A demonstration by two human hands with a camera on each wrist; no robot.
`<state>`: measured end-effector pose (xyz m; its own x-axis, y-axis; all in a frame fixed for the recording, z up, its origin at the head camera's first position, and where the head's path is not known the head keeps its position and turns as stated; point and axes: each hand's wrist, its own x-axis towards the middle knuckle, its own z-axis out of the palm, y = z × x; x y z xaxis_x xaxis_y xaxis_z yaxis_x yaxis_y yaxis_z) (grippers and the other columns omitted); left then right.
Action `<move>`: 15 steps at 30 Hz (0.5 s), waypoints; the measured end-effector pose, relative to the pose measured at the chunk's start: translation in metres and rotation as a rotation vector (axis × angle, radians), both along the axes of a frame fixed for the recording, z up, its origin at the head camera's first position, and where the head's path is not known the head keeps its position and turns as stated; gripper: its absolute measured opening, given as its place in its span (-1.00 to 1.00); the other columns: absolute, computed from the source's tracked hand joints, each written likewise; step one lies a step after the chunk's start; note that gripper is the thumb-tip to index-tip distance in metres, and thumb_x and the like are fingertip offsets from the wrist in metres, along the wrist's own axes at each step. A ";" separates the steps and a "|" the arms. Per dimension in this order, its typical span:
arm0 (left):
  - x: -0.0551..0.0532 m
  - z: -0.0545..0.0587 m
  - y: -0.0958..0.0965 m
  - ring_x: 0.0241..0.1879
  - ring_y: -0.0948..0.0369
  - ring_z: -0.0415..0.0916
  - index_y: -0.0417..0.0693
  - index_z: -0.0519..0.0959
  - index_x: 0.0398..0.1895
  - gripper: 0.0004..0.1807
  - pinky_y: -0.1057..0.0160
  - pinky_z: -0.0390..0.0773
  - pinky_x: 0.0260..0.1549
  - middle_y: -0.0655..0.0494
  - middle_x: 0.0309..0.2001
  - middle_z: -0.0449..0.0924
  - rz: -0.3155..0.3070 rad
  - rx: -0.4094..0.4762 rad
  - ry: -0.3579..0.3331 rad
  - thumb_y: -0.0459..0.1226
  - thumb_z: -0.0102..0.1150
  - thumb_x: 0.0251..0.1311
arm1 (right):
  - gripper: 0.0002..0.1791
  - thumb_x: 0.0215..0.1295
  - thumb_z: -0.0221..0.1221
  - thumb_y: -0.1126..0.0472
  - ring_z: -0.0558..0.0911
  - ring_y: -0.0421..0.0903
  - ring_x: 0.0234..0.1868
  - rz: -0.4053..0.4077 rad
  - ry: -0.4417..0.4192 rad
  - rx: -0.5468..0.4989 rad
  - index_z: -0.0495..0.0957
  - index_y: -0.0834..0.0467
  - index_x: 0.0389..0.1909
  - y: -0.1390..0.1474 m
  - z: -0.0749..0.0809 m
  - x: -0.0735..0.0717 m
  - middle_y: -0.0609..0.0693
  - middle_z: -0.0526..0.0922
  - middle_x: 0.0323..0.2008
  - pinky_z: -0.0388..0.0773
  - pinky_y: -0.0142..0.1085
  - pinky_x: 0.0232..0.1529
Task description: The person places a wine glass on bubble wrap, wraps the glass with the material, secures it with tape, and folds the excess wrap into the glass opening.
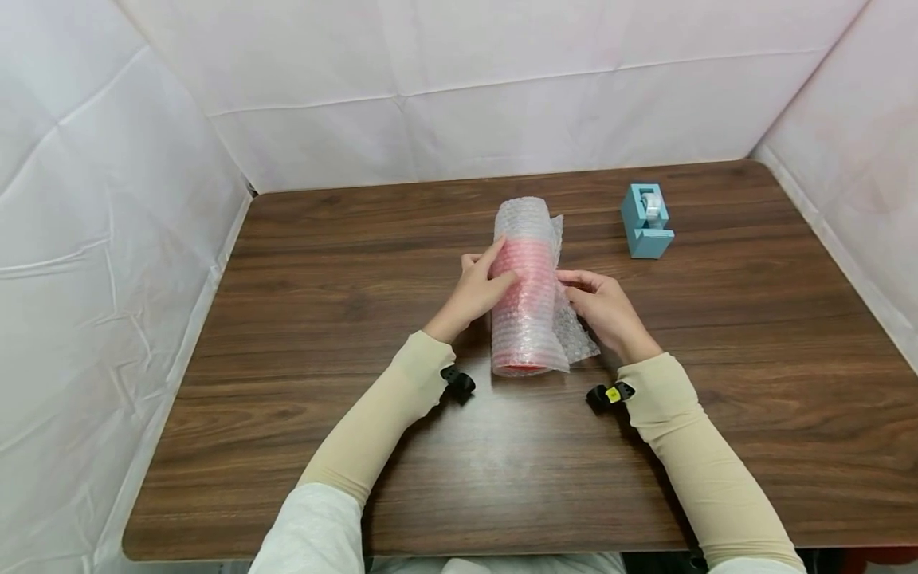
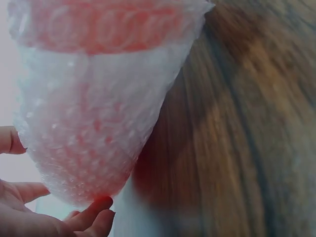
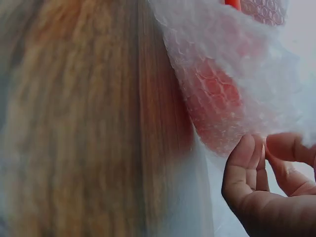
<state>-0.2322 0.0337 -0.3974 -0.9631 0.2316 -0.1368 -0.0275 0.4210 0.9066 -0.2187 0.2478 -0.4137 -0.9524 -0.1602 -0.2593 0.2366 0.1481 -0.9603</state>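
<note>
Directly ahead on the table, I had the bubble-wrapped roll, long axis pointing away, my left hand gripping its left side (fingers spread) while my right hand pinched its loose flap, fingertips nearly together.

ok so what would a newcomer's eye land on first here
Probably the red thing rolled in bubble wrap, bright against the dark brown table, around its middle. Next, the two hands: the left hand rests against the roll's left side, and the right hand is at the wrap's loose flap on the right. Then the light blue tape dispenser, toward the table's far right.
</note>
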 end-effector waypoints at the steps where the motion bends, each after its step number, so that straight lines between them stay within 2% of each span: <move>1: 0.000 0.000 -0.001 0.18 0.01 0.25 0.23 0.02 0.52 -0.22 0.05 0.35 0.18 -0.17 0.24 0.07 0.003 0.010 -0.005 -0.10 0.06 0.24 | -0.54 0.40 0.00 0.29 0.47 -0.34 -0.27 0.002 0.007 -0.006 0.35 0.33 0.28 -0.001 0.000 0.000 -0.14 0.51 -0.12 0.47 -0.53 -0.28; 4: 0.000 -0.001 -0.006 0.22 0.03 0.29 0.21 0.02 0.52 -0.23 0.08 0.38 0.19 -0.17 0.22 0.09 0.007 0.043 -0.024 -0.12 0.06 0.26 | -0.54 0.37 0.09 0.26 0.55 -0.33 -0.21 0.011 0.012 -0.044 0.37 0.31 0.26 -0.004 0.000 0.000 -0.15 0.52 -0.13 0.54 -0.51 -0.21; 10: 0.000 -0.004 -0.017 0.31 0.01 0.29 0.16 0.04 0.52 -0.28 0.05 0.42 0.20 -0.17 0.32 0.17 -0.016 0.125 -0.066 -0.18 0.03 0.32 | -0.65 0.37 0.13 0.20 0.53 -0.24 -0.05 0.043 0.005 -0.031 0.40 0.09 0.14 -0.008 -0.003 0.000 -0.03 0.38 0.07 0.58 -0.39 -0.10; 15: 0.000 -0.007 -0.024 0.30 0.03 0.30 0.14 0.13 0.49 -0.36 0.06 0.41 0.21 -0.14 0.32 0.33 -0.015 0.184 -0.093 -0.24 -0.02 0.36 | -0.64 0.35 0.15 0.20 0.48 -0.15 0.02 0.046 -0.006 -0.049 0.33 0.02 0.12 -0.016 -0.003 0.000 0.03 0.27 0.17 0.55 -0.11 0.08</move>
<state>-0.2321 0.0096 -0.4041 -0.9445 0.2756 -0.1790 -0.1096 0.2492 0.9622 -0.2188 0.2318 -0.4163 -0.9422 -0.2162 -0.2560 0.2366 0.1118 -0.9651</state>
